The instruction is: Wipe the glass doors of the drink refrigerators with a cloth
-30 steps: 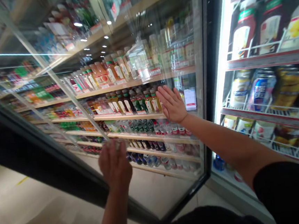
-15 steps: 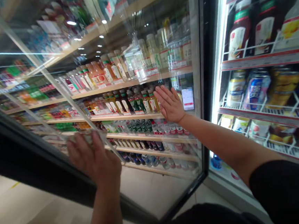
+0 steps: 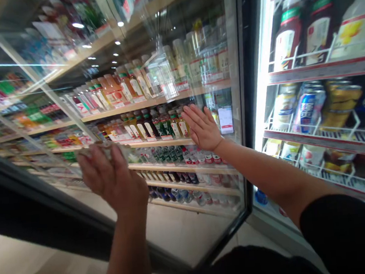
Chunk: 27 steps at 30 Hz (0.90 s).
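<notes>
A glass cooler door (image 3: 175, 244) with a dark frame stands swung open in front of me. My left hand (image 3: 112, 177) is closed over a pale, crumpled cloth (image 3: 123, 152) and holds it against the pane on the left side. Much of the cloth is hidden under the fingers. Farther right, my right hand (image 3: 202, 126) lies flat on the same glass, fingers stretched out, with nothing in it. A small white sticker or card (image 3: 226, 121) shows on the glass just beside that hand.
To the right is a lit cooler with wire-fronted shelves (image 3: 317, 72) of bottles and cans (image 3: 307, 107). Through the glass, wooden shelves (image 3: 170, 142) with rows of drink bottles (image 3: 133, 86) show, mixed with reflections. Light floor tiles (image 3: 53, 267) lie below.
My left hand has slid a little upward on the glass with the cloth. My right hand stays flat in nearly the same spot. The view has shifted slightly.
</notes>
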Each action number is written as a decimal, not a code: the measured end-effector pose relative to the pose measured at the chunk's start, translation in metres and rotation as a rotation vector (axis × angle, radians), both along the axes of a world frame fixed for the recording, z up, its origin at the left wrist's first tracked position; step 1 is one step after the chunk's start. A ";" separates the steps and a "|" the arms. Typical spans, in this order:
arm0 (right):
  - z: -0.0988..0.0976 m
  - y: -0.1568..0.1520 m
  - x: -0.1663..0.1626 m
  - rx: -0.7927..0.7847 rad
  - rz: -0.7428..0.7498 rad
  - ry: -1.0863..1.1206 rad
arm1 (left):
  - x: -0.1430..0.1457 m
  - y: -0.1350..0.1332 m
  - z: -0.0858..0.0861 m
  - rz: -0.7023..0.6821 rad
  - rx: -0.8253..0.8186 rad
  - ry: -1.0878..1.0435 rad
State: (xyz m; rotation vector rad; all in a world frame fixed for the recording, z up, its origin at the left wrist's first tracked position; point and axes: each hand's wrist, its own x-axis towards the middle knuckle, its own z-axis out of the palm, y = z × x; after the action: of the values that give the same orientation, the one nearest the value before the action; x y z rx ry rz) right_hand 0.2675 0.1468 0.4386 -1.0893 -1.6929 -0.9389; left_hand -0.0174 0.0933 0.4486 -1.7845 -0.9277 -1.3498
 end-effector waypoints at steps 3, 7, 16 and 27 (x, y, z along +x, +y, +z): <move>0.000 0.001 0.000 0.029 -0.009 -0.020 | 0.017 0.002 -0.014 0.001 0.065 0.031; 0.000 0.001 0.001 0.033 -0.023 -0.029 | 0.042 0.008 -0.053 -0.156 0.023 0.323; -0.001 0.002 0.001 0.053 -0.002 -0.045 | 0.028 0.008 0.006 0.001 0.100 0.053; 0.000 0.001 -0.001 0.106 0.049 -0.018 | 0.007 0.015 0.034 0.077 0.125 0.095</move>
State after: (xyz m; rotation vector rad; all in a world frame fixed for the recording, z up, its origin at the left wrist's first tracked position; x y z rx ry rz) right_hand 0.2661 0.1473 0.4386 -0.9680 -1.6577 -0.9986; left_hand -0.0101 0.1087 0.4825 -1.6860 -0.8345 -1.2368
